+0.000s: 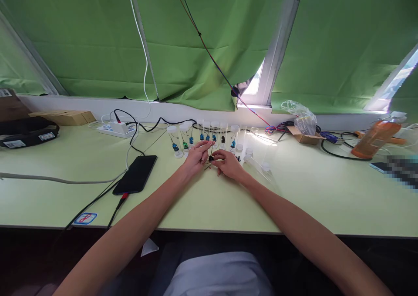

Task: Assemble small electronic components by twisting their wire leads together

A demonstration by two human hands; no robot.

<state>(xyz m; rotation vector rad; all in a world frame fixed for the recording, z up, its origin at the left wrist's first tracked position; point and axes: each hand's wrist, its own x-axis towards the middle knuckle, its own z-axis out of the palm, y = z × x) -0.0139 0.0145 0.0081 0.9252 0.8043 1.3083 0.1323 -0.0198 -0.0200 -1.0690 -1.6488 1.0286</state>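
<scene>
My right hand (pixel 227 163) is closed, its fingertips pinching a small black piece (pixel 211 158) just above the table. A thin dark rod stands up from that piece. Close by on the left, my left hand (pixel 196 156) has its fingers bent together around the rod's upper end; its exact grip is too small to make out. Behind both hands stands a row of clear tubes with white caps, holding small blue, green or black pieces on thin rods, such as a tube with a blue piece (pixel 175 147). Tiny bits lie on the table below the fingers.
Clear tubes (pixel 257 164) lie right of my right hand. A black phone (pixel 135 174) with a plugged-in cable is on the left, before a white power strip (pixel 116 129). At right are an open cardboard box (pixel 305 136), cables and an orange bottle (pixel 375 137).
</scene>
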